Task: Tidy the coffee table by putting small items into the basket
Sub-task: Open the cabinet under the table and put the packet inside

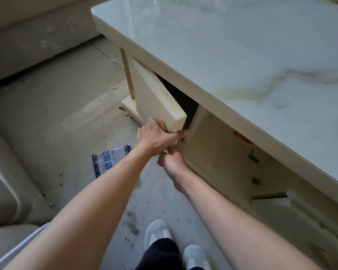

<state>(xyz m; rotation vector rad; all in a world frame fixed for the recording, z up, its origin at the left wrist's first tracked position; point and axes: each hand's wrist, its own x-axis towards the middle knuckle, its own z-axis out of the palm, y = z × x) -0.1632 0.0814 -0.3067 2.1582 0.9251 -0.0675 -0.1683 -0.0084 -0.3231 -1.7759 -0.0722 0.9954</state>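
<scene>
Coffee table with glossy pale marble-look top, bare over the part in view; no basket anywhere in the frame. Under the top, an open cream compartment holding a small orange bit and a small green bit, both too blurred to identify, probably light enough to pinch up singly between finger and thumb. Just beside that compartment, a thick cream wooden panel tilted out from the table's side over a dark gap. Looks stiff and fairly heavy, hard-edged with a smooth painted face likely to slip; best taken at the lower corner and edge, near the small tan knob, and supported from beneath. Left hand clamped over that lower corner, fingers stretched along the bottom edge. Right hand touching the left from below, fingers curled toward the panel's underside and mostly hidden, so cannot tell whether gripping or only propping. Farther out on the grey floor, a blue-and-white printed plastic packet, soft, flat, easy to lift by an edge
</scene>
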